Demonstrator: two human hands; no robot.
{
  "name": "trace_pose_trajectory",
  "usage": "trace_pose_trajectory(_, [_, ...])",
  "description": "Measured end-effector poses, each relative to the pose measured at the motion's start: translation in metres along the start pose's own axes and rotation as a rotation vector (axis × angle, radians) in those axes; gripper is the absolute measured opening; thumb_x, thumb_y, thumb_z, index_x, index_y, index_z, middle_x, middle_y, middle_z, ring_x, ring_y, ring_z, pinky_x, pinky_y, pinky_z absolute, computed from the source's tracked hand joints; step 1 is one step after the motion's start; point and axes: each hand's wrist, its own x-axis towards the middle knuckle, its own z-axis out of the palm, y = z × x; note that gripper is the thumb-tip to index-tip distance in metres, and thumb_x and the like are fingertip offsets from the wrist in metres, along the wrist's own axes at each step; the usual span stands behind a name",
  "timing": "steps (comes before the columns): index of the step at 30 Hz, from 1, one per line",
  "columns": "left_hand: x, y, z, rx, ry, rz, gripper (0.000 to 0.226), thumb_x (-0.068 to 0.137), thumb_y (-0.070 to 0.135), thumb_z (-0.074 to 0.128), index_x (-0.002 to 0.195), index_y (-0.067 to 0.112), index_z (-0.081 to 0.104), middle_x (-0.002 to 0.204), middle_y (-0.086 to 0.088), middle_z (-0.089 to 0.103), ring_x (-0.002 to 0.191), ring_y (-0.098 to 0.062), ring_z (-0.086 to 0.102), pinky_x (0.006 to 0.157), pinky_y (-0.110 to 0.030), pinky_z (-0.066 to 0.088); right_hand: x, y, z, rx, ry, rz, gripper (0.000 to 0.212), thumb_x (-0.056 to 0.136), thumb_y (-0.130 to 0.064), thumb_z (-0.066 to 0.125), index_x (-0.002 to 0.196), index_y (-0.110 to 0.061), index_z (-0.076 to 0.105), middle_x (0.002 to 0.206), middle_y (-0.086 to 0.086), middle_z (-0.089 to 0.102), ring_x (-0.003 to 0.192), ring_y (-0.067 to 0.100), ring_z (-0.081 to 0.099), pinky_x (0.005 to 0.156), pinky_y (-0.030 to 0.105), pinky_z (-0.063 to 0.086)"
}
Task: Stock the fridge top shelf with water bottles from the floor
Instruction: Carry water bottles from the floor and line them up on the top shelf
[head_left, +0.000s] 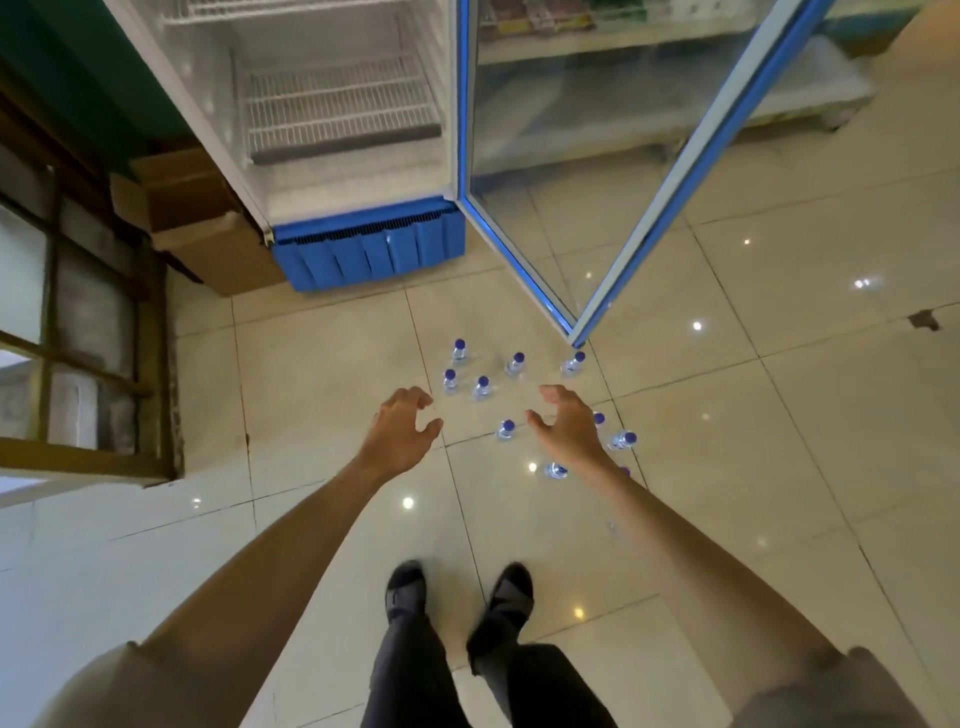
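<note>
Several small clear water bottles (482, 387) with blue caps stand on the tiled floor in front of the fridge (332, 130). The fridge has white wire shelves, all bare in what I see, and its top shelf is out of view. My left hand (402, 431) hovers above the floor left of the bottles, fingers loosely curved and holding nothing. My right hand (569, 428) hangs over the right part of the group, fingers spread and empty, hiding some bottles behind it. One bottle (505, 429) stands between my two hands.
The fridge's glass door (597, 171) with a blue frame swings open to the right, its corner near the far bottles. Cardboard boxes (208, 244) sit left of the fridge by a window. My feet (462, 592) stand on the glossy tiles below.
</note>
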Motion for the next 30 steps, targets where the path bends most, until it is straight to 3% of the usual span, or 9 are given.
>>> trace_pose_trajectory(2, [0.016, -0.008, 0.031, 0.002, -0.017, -0.038, 0.036, 0.089, 0.027, 0.066, 0.119, 0.010, 0.057, 0.120, -0.004, 0.060, 0.110, -0.021, 0.057, 0.090, -0.026, 0.042, 0.014, 0.029, 0.012, 0.005, -0.007, 0.038, 0.053, 0.091, -0.032, 0.066, 0.138, -0.013, 0.051, 0.133, 0.010, 0.057, 0.126, 0.025, 0.053, 0.106, 0.037, 0.044])
trace_pose_trajectory(6, [0.053, -0.038, 0.093, -0.015, -0.037, -0.112, 0.035, 0.089, 0.026, 0.066, 0.119, 0.011, 0.058, 0.119, -0.004, 0.060, 0.109, -0.021, 0.058, 0.090, -0.029, 0.045, 0.048, 0.079, 0.050, -0.002, -0.021, 0.073, 0.050, 0.091, -0.027, 0.067, 0.135, -0.009, 0.053, 0.131, 0.011, 0.059, 0.124, 0.025, 0.054, 0.100, 0.025, 0.039])
trace_pose_trajectory(8, [0.074, -0.061, 0.126, -0.023, -0.042, -0.119, 0.034, 0.088, 0.025, 0.067, 0.117, 0.011, 0.058, 0.116, -0.004, 0.061, 0.107, -0.021, 0.059, 0.089, -0.030, 0.047, 0.068, 0.104, 0.078, -0.001, -0.032, 0.078, 0.050, 0.090, -0.024, 0.068, 0.134, -0.008, 0.053, 0.130, 0.012, 0.059, 0.124, 0.025, 0.054, 0.101, 0.026, 0.038])
trace_pose_trajectory(12, [0.122, -0.120, 0.204, -0.048, -0.045, -0.106, 0.031, 0.088, 0.021, 0.066, 0.116, 0.010, 0.059, 0.114, -0.006, 0.061, 0.105, -0.020, 0.059, 0.090, -0.033, 0.048, 0.118, 0.169, 0.159, 0.039, 0.008, 0.130, 0.053, 0.086, -0.022, 0.072, 0.133, -0.006, 0.053, 0.126, 0.012, 0.059, 0.123, 0.026, 0.052, 0.102, 0.030, 0.039])
trace_pose_trajectory(17, [0.207, -0.202, 0.305, -0.120, 0.009, -0.088, 0.032, 0.088, 0.016, 0.066, 0.117, 0.010, 0.056, 0.112, -0.005, 0.061, 0.102, -0.019, 0.060, 0.089, -0.039, 0.052, 0.189, 0.264, 0.272, 0.138, 0.111, 0.249, 0.066, 0.081, -0.024, 0.079, 0.136, -0.008, 0.045, 0.131, 0.012, 0.049, 0.120, 0.025, 0.051, 0.093, 0.022, 0.038])
trace_pose_trajectory(23, [0.328, -0.279, 0.404, -0.204, 0.127, -0.018, 0.032, 0.082, 0.009, 0.071, 0.111, 0.007, 0.058, 0.106, -0.006, 0.061, 0.098, -0.021, 0.060, 0.087, -0.039, 0.055, 0.275, 0.357, 0.382, 0.296, 0.336, 0.311, 0.078, 0.073, -0.028, 0.085, 0.135, -0.005, 0.043, 0.127, 0.012, 0.046, 0.118, 0.029, 0.051, 0.099, 0.039, 0.046])
trace_pose_trajectory(25, [0.364, -0.295, 0.427, -0.199, 0.165, 0.004, 0.044, 0.079, 0.011, 0.076, 0.117, 0.005, 0.054, 0.111, -0.009, 0.060, 0.103, -0.024, 0.058, 0.090, -0.040, 0.053, 0.297, 0.378, 0.409, 0.366, 0.400, 0.293, 0.079, 0.071, -0.028, 0.087, 0.133, -0.005, 0.044, 0.126, 0.010, 0.046, 0.113, 0.021, 0.049, 0.099, 0.032, 0.045])
trace_pose_trajectory(28, [0.406, -0.312, 0.456, -0.166, 0.146, 0.007, 0.068, 0.076, 0.022, 0.080, 0.131, 0.007, 0.044, 0.130, -0.009, 0.053, 0.120, -0.026, 0.050, 0.102, -0.040, 0.043, 0.322, 0.400, 0.438, 0.426, 0.489, 0.202, 0.074, 0.065, -0.026, 0.090, 0.124, -0.004, 0.052, 0.118, 0.008, 0.053, 0.100, 0.004, 0.041, 0.089, 0.011, 0.038])
trace_pose_trajectory(30, [0.429, -0.320, 0.475, -0.182, 0.122, 0.015, 0.081, 0.070, 0.028, 0.085, 0.135, 0.011, 0.039, 0.134, -0.005, 0.051, 0.123, -0.025, 0.047, 0.103, -0.041, 0.041, 0.333, 0.412, 0.452, 0.451, 0.534, 0.143, 0.070, 0.063, -0.025, 0.091, 0.119, -0.004, 0.056, 0.111, 0.003, 0.054, 0.101, 0.007, 0.046, 0.086, 0.007, 0.036])
